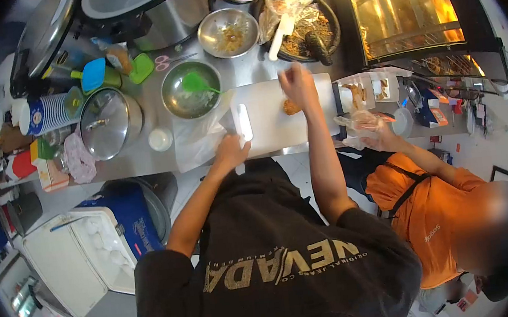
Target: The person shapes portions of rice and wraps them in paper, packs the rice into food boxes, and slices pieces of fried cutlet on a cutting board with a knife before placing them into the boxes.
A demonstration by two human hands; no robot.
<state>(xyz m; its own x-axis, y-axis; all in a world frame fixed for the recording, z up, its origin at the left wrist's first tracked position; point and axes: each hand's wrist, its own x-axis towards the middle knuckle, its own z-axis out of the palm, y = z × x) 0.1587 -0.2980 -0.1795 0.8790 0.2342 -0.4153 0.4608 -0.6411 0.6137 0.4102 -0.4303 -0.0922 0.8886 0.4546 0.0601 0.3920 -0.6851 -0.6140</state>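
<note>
A white cutting board (270, 135) with a handle slot lies on the steel counter in front of me. My left hand (232, 153) rests at the board's lower left, beside the slot and on the edge of a clear plastic sheet (193, 143); its fingers look apart. Over the right part of the board is my right hand (299, 85), closed like a fist; whatever it may hold is hidden. Just below it on the board sits a browned, crumbly piece of food (290, 106), partly covered by my wrist.
Behind the board stand a bowl with a green spatula (195, 83), a bowl of food bits (228, 34) and a dark mortar with a pestle (318, 49). A lit glass cabinet (406, 12) is at back right. At right, a co-worker's hand (381, 136) handles a plastic bag.
</note>
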